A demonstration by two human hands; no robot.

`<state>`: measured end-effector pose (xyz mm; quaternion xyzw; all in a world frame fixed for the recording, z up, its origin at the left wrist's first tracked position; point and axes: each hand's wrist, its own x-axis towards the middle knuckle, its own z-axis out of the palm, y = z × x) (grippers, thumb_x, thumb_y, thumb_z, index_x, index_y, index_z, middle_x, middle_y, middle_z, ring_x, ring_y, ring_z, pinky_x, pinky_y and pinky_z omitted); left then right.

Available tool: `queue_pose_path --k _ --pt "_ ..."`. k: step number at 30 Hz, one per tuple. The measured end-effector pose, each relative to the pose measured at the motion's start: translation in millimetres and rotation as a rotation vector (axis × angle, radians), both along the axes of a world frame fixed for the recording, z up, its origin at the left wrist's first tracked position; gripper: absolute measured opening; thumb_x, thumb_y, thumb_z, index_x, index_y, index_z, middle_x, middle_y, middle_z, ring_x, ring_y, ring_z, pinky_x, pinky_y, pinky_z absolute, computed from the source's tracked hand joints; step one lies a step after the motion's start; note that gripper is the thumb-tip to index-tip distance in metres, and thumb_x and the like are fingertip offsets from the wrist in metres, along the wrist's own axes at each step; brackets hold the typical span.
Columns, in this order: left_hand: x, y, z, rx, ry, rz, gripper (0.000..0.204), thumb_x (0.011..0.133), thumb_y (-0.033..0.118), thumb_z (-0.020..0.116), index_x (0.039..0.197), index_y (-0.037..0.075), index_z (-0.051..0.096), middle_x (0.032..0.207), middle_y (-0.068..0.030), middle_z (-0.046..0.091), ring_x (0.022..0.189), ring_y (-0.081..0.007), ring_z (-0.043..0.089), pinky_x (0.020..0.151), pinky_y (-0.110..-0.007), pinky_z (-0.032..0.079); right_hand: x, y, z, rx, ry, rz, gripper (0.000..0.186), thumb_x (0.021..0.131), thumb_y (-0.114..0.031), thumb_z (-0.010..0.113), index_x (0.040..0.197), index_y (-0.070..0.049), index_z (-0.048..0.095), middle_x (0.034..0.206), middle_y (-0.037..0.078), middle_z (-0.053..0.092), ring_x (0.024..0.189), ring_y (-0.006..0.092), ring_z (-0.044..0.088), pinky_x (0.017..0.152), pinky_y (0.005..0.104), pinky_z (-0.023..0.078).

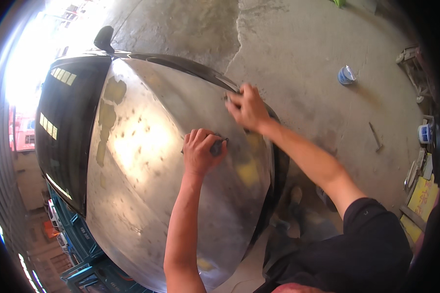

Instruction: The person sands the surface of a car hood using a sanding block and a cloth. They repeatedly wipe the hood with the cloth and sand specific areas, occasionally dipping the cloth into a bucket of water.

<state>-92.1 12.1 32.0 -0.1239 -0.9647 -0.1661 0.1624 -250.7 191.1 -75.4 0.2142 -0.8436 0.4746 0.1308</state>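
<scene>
A car hood (146,205), sanded to bare, mottled metal with yellowish and olive patches, fills the middle, beside the dark windshield (68,127). My left hand (200,149) rests on the hood with its fingers curled round a dark, crumpled pad or cloth (216,147). Higher and to the right, my right hand (249,108) is at the hood's far edge by the black fender, fingers bent and pinched on a small dark piece, slightly blurred and too small to name.
The concrete floor (303,58) holds a white-and-blue bucket (346,75) and a long thin tool (375,136). Another bucket (424,133), a yellow board (423,195) and assorted metal items line the right. Teal cases (83,234) stand at lower left, beside a corrugated wall.
</scene>
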Motion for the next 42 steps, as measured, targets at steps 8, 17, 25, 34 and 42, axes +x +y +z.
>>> queue_pose_path --k 8,17,25,34,42 --pt "-13.1 17.3 -3.5 0.021 -0.014 -0.002 0.017 0.082 0.019 0.092 0.092 0.016 0.078 0.103 -0.0022 0.074 0.102 -0.0305 0.070 0.092 -0.045 0.054 -26.0 7.3 1.6 0.039 -0.085 -0.006 0.038 0.099 -0.038 0.080 0.128 -0.014 0.088 0.124 0.023 0.065 0.116 0.0435 0.061 0.106 0.0501 0.056" --pt "-19.0 22.2 -4.8 0.015 0.004 -0.010 0.015 0.082 0.019 0.091 0.090 0.017 0.079 0.103 -0.0014 0.074 0.102 -0.0300 0.070 0.092 -0.045 0.054 -42.0 3.2 15.5 -0.027 -0.075 -0.062 0.032 0.096 -0.026 0.083 0.124 -0.013 0.089 0.119 0.022 0.062 0.115 0.0437 0.061 0.105 0.0528 0.055" --pt "-10.7 13.8 0.1 0.023 -0.002 0.009 0.017 0.082 0.020 0.091 0.092 0.017 0.078 0.103 -0.0009 0.074 0.102 -0.0299 0.070 0.090 -0.045 0.053 3.1 16.6 22.9 0.030 0.007 0.031 0.031 0.099 -0.028 0.081 0.126 -0.013 0.088 0.121 0.025 0.063 0.113 0.0467 0.062 0.101 0.0528 0.056" --pt "-7.3 8.8 -1.9 0.020 0.008 0.025 0.018 0.082 0.022 0.091 0.092 0.017 0.077 0.104 -0.0011 0.072 0.102 -0.0295 0.069 0.091 -0.045 0.053 -10.1 -13.3 32.6 0.198 0.098 0.084 0.030 0.096 -0.026 0.083 0.123 -0.015 0.088 0.127 0.023 0.064 0.118 0.0477 0.060 0.105 0.0554 0.053" --pt "6.4 -0.6 -1.0 0.006 0.001 0.059 0.018 0.081 0.022 0.092 0.092 0.017 0.077 0.105 -0.0019 0.073 0.103 -0.0295 0.069 0.093 -0.045 0.054 10.4 -19.2 32.2 0.232 0.112 0.182 0.028 0.102 -0.032 0.078 0.124 -0.019 0.088 0.131 0.021 0.064 0.120 0.0456 0.060 0.104 0.0566 0.055"
